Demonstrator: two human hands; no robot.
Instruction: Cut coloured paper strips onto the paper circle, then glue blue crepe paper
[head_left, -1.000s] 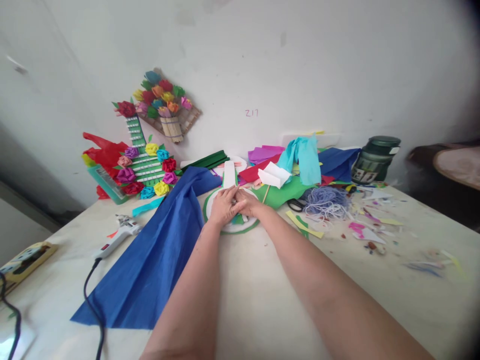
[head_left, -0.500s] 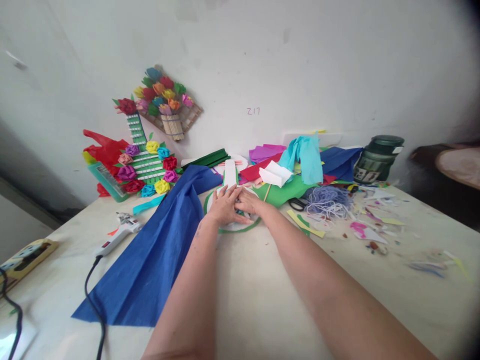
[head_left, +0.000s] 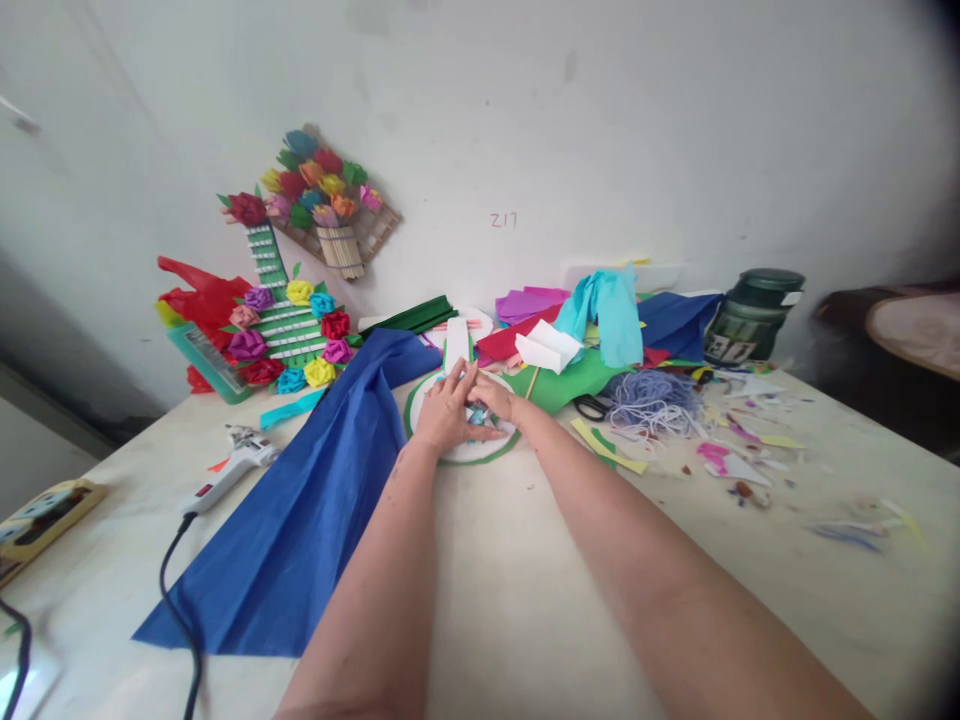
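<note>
Disc (head_left: 466, 453), white with green edge, flat on desk (head_left: 487, 570) near centre of view; white strip (head_left: 457, 340) runs from it toward 12 o'clock. Left hand (head_left: 445, 405) palm down on disc, fingers extended, thumb spread toward 4; grip released. Right hand (head_left: 496, 396) comes in from 4 o'clock, just beside left; fingertips partly hidden, so cannot tell whether its grip holds anything. Small bluish bits (head_left: 476, 413) show between the hands. From disc: blue paper (head_left: 300, 530) at 8, glue gun (head_left: 234, 472) at 9, rose-trimmed panel (head_left: 294, 338) at 10, scissors (head_left: 591, 407) and yarn (head_left: 656, 405) at 3, yarn farther out.
</note>
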